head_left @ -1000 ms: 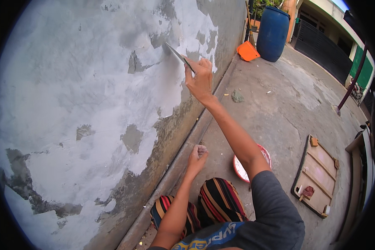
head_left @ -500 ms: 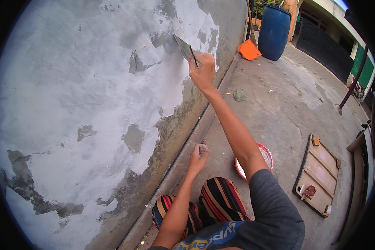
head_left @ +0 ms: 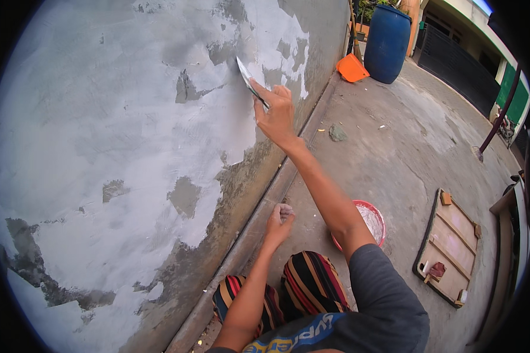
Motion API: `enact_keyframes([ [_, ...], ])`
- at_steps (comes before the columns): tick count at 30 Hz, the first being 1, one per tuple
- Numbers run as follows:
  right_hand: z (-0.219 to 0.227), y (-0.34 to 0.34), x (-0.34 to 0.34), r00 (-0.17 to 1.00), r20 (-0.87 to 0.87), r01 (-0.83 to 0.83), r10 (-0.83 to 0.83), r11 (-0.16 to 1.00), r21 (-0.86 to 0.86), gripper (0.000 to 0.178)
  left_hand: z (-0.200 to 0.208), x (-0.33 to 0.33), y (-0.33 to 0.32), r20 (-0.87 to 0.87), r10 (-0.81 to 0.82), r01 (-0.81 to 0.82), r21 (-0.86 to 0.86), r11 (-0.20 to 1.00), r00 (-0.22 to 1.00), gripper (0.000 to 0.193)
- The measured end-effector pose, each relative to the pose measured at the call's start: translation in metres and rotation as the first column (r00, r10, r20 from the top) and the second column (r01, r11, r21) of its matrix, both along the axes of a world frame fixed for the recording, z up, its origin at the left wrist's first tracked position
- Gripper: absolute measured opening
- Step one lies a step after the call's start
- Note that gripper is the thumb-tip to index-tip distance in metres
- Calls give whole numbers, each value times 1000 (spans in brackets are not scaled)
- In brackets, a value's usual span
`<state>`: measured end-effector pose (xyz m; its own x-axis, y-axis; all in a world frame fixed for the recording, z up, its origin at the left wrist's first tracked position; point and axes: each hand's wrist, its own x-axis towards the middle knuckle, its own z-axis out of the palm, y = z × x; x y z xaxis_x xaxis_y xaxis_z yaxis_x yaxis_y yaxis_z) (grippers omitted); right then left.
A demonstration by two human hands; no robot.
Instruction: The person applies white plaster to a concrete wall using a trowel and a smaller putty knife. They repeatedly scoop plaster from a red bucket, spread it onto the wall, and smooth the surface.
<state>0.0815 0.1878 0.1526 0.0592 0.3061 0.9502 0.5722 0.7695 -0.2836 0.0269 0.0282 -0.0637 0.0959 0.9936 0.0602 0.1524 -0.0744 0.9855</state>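
My right hand is closed around a putty knife, with its thin blade edge-on against the wall. White filler covers much of this grey wall in uneven patches, with bare cement showing between them. Lower down, over my knees, my left hand has its fingers curled in and dusted white; nothing shows in it. Partly hidden behind my right forearm stands a red-rimmed basin of white filler on the ground.
A blue barrel and an orange dustpan stand by the wall's far end. A wood-framed panel lies on the concrete at right, small items on it. A stone lies near the wall's base.
My right hand has moved a little left and down along the wall with the putty knife, whose blade is now turned more edge-on. My left hand stays nearly still.
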Motion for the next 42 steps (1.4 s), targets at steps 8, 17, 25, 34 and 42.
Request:
enact_keyframes([
  [8, 45, 41, 38, 978, -133, 120, -162, 953, -279, 30, -2, 12, 1, -20, 16, -16, -3, 1000, 1000, 23],
  [17, 45, 36, 16, 978, -150, 135, -146, 987, -82, 12, 2, 2, 0, 75, 7, -7, -5, 1000, 997, 25],
  [25, 43, 41, 37, 967, -165, 167, -196, 970, -176, 14, 3, 2, 2, 15, 19, -19, 8, 1000, 1000, 26],
  [34, 49, 14, 10, 985, -164, 17, -45, 985, -171, 15, 14, 2, -1, 34, 19, -19, -18, 1000, 999, 26],
  [42, 60, 30, 18, 950, -161, 254, -266, 963, -89, 14, 3, 5, 2, 36, 18, -19, 29, 999, 999, 27],
])
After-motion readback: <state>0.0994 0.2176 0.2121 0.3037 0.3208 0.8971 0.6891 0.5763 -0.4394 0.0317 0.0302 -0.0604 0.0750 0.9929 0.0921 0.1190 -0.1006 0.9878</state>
